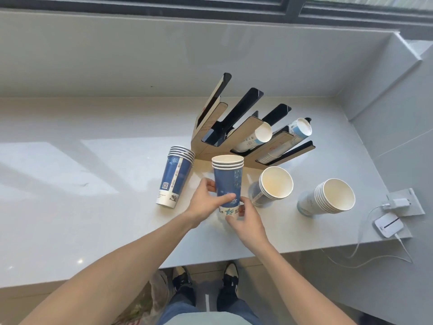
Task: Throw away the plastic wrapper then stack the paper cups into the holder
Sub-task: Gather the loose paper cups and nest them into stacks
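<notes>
A short stack of blue paper cups (227,181) stands mid-counter, the left hand (206,202) wrapped round its side, the right hand (246,219) pinching its base. The wooden cup holder (246,137) sits at twelve o'clock, another blue stack (175,177) at nine, two pale stacks (274,186) at three.

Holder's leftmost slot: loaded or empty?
Empty. The holder's leftmost slot shows only its dark channel; cups sit in the two right slots.
</notes>
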